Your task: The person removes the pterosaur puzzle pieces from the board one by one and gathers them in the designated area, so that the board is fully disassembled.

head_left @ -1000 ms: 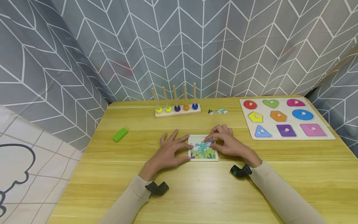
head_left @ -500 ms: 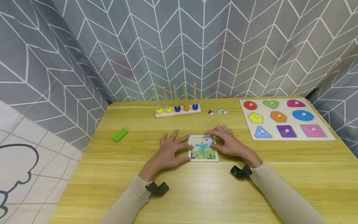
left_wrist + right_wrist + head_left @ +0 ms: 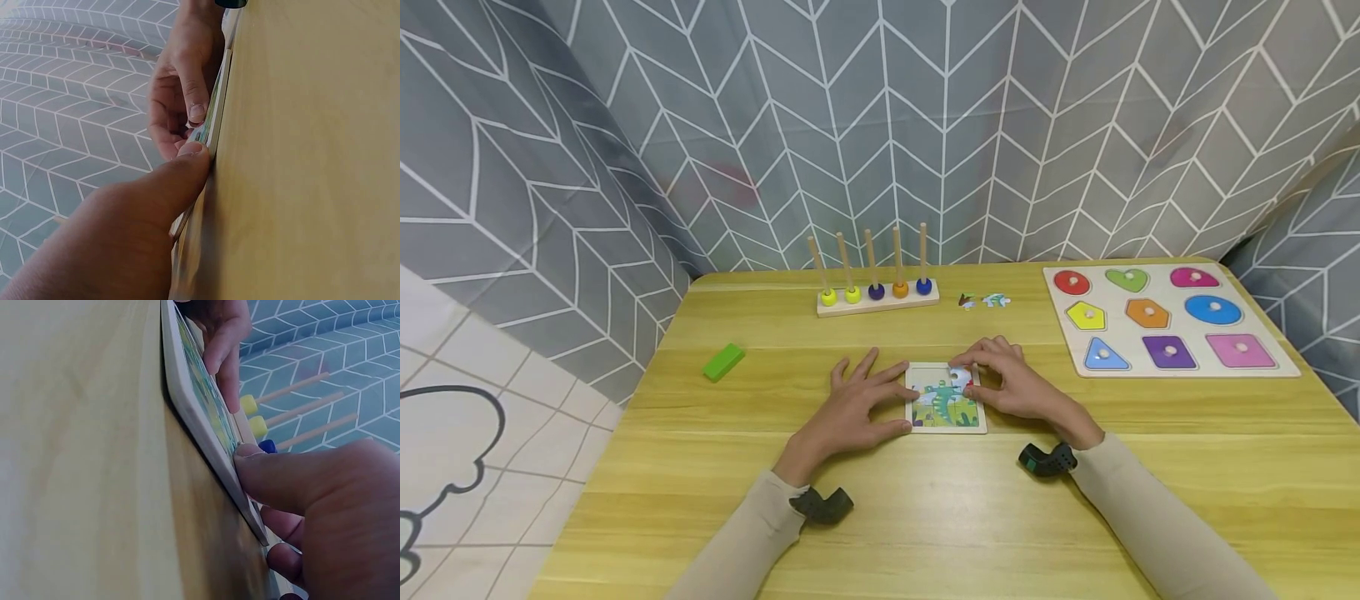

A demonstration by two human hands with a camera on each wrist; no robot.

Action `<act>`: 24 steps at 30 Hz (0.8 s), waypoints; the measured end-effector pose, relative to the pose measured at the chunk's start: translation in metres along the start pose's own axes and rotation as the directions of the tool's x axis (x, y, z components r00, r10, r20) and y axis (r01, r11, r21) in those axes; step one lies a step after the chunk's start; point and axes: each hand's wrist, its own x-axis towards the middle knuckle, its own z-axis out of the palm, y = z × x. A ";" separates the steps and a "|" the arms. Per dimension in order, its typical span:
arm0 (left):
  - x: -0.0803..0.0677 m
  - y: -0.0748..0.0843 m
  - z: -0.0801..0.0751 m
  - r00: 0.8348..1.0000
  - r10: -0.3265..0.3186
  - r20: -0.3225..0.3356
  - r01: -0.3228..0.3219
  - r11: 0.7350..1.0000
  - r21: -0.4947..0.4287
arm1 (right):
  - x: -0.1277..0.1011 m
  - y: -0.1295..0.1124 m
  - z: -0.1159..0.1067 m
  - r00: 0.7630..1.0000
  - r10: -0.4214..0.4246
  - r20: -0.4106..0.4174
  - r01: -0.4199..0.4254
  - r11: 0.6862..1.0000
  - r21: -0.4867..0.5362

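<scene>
A small framed dinosaur jigsaw puzzle (image 3: 943,410) lies between the two hands, its frame pale and its picture green and light blue. The left hand (image 3: 855,406) spreads its fingers beside it, with index fingertip and thumb resting on the left edge. In the left wrist view its thumb (image 3: 187,159) touches the frame's near side. The right hand (image 3: 1009,379) bends over the upper right corner, thumb and index finger at opposite sides of a pale blue puzzle piece (image 3: 958,377). Its thumb (image 3: 275,472) presses the picture's border in the right wrist view; other fingers curl past the frame.
Two loose puzzle pieces (image 3: 996,300) lie behind the puzzle. A peg stand (image 3: 880,302) with coloured beads stands at the back. A knob shape board (image 3: 1120,362) is at the right, a green block (image 3: 724,362) at the left. A grey patterned curtain (image 3: 880,125) hangs behind the table.
The right index finger has drawn back from over the picture to near the frame's top edge, uncovering the piece at upper right. The left hand has stayed in place.
</scene>
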 end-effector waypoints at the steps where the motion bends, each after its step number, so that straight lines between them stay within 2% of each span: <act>1: 0.000 0.000 0.000 1.000 0.001 0.000 -0.001 1.000 0.000 | 0.000 0.000 0.000 1.000 -0.002 -0.001 0.002 1.000 0.002; 6: 0.000 -0.001 0.001 1.000 0.020 -0.004 -0.020 1.000 0.003 | 0.000 0.000 0.000 1.000 -0.017 -0.010 0.017 1.000 0.018; 24: 0.000 -0.001 0.001 1.000 0.025 -0.009 -0.025 1.000 0.000 | -0.001 0.000 0.000 0.999 -0.027 -0.026 0.028 0.998 0.053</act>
